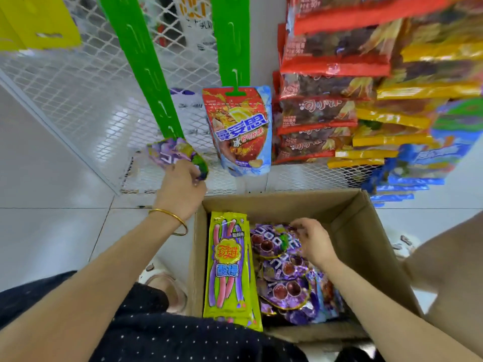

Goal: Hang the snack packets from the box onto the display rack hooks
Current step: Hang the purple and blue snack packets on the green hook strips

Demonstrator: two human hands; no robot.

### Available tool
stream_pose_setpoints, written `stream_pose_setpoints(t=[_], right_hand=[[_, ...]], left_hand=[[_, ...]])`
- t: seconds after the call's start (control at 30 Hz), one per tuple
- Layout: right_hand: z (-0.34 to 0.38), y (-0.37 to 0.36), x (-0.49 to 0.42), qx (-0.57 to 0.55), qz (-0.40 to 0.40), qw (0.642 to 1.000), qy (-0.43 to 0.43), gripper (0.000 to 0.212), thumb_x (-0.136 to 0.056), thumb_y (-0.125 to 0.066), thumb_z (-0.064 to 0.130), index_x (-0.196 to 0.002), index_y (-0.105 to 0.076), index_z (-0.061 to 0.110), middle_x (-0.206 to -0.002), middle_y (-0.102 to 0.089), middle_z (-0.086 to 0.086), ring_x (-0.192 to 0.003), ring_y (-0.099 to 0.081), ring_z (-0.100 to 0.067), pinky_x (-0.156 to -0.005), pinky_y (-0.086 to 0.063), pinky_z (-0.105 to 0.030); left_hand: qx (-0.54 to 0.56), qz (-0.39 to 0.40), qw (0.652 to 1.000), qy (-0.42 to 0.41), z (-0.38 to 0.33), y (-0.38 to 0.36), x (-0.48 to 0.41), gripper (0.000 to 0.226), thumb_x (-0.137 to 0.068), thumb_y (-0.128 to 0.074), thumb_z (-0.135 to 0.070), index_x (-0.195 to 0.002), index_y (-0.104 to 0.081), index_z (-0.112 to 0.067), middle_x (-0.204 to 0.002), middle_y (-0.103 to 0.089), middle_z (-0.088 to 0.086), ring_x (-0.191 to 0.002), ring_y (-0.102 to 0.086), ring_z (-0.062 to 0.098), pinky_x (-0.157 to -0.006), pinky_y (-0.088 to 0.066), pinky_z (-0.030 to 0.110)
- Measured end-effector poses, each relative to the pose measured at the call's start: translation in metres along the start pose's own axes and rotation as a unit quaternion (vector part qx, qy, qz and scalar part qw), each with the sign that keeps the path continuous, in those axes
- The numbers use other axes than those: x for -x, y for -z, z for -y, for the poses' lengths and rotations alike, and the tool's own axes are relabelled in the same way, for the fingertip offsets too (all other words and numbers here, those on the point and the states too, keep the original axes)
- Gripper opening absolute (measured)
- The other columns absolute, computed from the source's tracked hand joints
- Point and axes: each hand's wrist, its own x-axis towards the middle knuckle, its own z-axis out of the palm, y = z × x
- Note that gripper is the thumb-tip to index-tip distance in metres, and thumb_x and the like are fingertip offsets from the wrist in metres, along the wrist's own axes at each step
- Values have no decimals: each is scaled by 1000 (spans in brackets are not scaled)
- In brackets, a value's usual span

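Observation:
My left hand [180, 188] grips a purple snack packet [173, 154] at the bottom end of the left green hanging strip [146, 71]. A red and blue pouch [239, 131] hangs from the right green strip [230, 40]. My right hand [311, 240] is down in the cardboard box [366, 231], its fingers pinching the top purple packet [273, 241] of a pile. Yellow-green candy packets [228, 267] lie along the box's left side.
Red, yellow and blue snack bags [366, 100] hang in dense columns at the right. A white mesh rack panel [78, 87] stands behind the strips. White tiled floor lies to the left. My knees and sandalled foot [167, 286] are beside the box.

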Motion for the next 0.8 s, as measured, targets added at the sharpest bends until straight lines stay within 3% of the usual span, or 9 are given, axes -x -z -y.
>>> stream_pose_setpoints(t=[0.07,0.17,0.3,0.47,0.53,0.6,0.7,0.8], right_hand=[[-29,-1,-4,-21,10,995,-98,36,-78,-49,-10,-109,-63,1,-110,-64,-16,-101,-61,-31,-91,-45,-34],[-47,-11,-5,-51,65,980,-179,35,-84,-53,-3,-118,-56,2,-117,-61,-18,-107,-57,-30,-88,-42,-31],[-50,-37,-12,-69,153,964,-205,47,-89,-60,16,-132,-43,7,-127,-53,-17,-116,-52,-31,-97,-41,-38],[-40,-58,-33,-172,163,940,-247,63,-89,-62,15,-142,-29,8,-138,-43,-17,-120,-48,-31,-97,-45,-45],[-36,-63,-41,-219,143,923,-283,65,-89,-61,13,-144,-26,9,-139,-42,-16,-101,-54,-26,-80,-50,-35],[-35,-70,-45,-270,124,898,-325,67,-88,-62,15,-145,-25,10,-135,-45,-16,-78,-49,-16,-63,-41,-29],[-32,-79,-43,-301,121,874,-363,60,-90,-61,23,-140,-33,2,-122,-49,-13,-89,-51,-23,-73,-42,-34],[-20,-79,-42,-281,89,897,-328,34,-91,-61,22,-114,-58,-2,-113,-59,-18,-101,-53,-31,-82,-40,-37]], left_hand=[[18,80,997,6,-7,-18,14,23,-83,-58,-4,-105,-55,-1,-101,-53,9,-97,-55,29,-78,-40,29],[34,162,986,7,-13,-38,24,21,-84,-58,-1,-105,-56,0,-95,-52,6,-94,-55,25,-77,-39,24],[8,230,973,-8,-18,-54,28,25,-86,-59,-6,-111,-55,-3,-105,-55,7,-98,-58,24,-87,-47,33],[-2,256,967,3,-21,-61,24,27,-88,-56,-9,-115,-54,-6,-109,-55,6,-91,-64,29,-80,-52,35],[0,260,965,10,-21,-62,22,26,-88,-56,-9,-114,-54,-7,-110,-55,6,-90,-64,31,-78,-53,36],[6,261,965,18,-19,-64,20,25,-88,-57,-10,-113,-54,-8,-111,-55,7,-90,-64,31,-77,-53,37],[2,258,966,21,-13,-64,19,26,-88,-58,-13,-114,-55,-10,-112,-55,4,-92,-59,22,-77,-48,30],[7,256,966,27,-11,-61,19,26,-88,-58,-15,-114,-55,-10,-111,-55,4,-94,-54,17,-82,-47,30]])
